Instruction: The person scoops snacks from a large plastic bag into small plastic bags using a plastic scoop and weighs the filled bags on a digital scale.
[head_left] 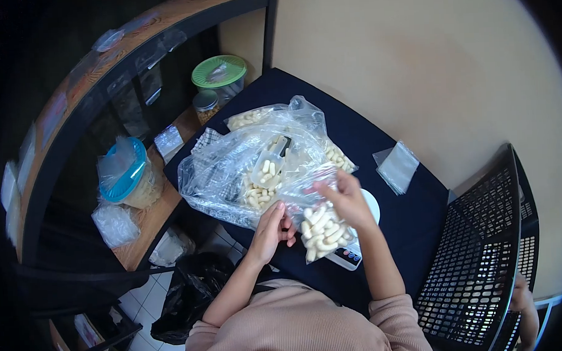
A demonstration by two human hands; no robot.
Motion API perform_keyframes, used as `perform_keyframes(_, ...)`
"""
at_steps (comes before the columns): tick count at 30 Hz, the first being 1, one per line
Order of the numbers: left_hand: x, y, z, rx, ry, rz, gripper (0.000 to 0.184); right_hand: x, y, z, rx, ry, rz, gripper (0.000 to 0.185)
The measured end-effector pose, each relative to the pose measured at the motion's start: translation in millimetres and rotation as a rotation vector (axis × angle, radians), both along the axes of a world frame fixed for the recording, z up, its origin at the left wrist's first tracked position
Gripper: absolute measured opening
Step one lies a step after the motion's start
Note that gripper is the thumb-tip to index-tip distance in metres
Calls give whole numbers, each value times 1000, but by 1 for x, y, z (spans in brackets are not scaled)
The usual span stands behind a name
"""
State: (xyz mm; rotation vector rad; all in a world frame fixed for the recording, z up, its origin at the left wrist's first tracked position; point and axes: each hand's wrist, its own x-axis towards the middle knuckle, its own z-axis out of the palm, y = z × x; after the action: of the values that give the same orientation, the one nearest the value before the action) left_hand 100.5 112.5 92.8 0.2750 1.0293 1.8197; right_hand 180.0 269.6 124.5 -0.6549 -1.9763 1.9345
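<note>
My right hand (349, 201) pinches the top of a small clear plastic bag (325, 231) filled with pale, finger-shaped snack pieces. The bag hangs in front of a white digital scale (347, 258), hiding much of it. Beside the bag's left edge is my left hand (272, 233), its fingers loosely curled and apart; I cannot tell whether it touches the plastic. Behind both hands lies a large open plastic bag (214, 168) of the same pieces, with a clear scoop (269, 166) in it.
More filled bags (339, 158) lie at the back of the dark-covered table (412, 217). A stack of flat plastic bags (398, 166) sits to the right. Black plastic baskets (475, 255) stand at the right edge. Lidded tubs (218, 72) occupy the wooden shelf on the left.
</note>
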Motion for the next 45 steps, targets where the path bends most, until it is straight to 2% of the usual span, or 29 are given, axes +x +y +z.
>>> perform_keyframes(2,2,-6,4,141,126,-132,32,24,22,-2,1,216,-243,15)
perform_keyframes(4,-1,-16,-2,182,173,-260,30,51,40,0,-119,341,-464,12)
perform_keyframes(6,-4,-21,-16,183,338,-589,29,76,64,-26,-60,363,-678,11)
perform_keyframes(7,-4,-22,-26,134,301,-660,28,82,66,-32,-85,379,-725,11)
perform_keyframes(11,-6,-19,-55,46,320,-603,26,93,67,-69,-33,290,-886,16)
perform_keyframes(14,-13,-18,-61,13,297,-683,25,98,64,-71,29,166,-943,38)
perform_keyframes(15,-15,-17,-64,34,229,-707,22,101,67,-78,18,162,-961,38)
perform_keyframes(17,-17,-17,-66,28,259,-737,20,111,77,-97,22,263,-1138,53)
perform_keyframes(18,-18,-16,-67,36,293,-750,18,117,77,-98,14,258,-1157,53)
perform_keyframes(20,-20,-17,-72,51,245,-740,16,131,75,-99,-371,412,-1184,59)
perform_keyframes(21,-19,-18,-73,73,199,-709,14,135,74,-101,-381,433,-1149,68)
perform_keyframes(24,-17,-22,-74,81,290,-673,10,147,71,-102,-503,541,-1110,71)
perform_keyframes(25,-15,-25,-76,77,289,-692,10,148,71,-102,-505,545,-1129,71)
perform_keyframes(29,-6,-31,-82,93,477,-467,14,145,71,-104,-459,514,-1122,72)
perform_keyframes(30,-6,-31,-82,96,477,-480,14,144,72,-104,-432,487,-1124,72)
perform_keyframes(32,-6,-31,-83,142,647,-485,14,144,72,-103,-443,499,-1145,72)
perform_keyframes(36,-6,-30,-81,130,554,-483,15,144,73,-102,-427,462,-1150,72)
perform_keyframes(45,-11,-30,-85,136,517,-549,14,140,73,-96,-428,377,-1159,67)
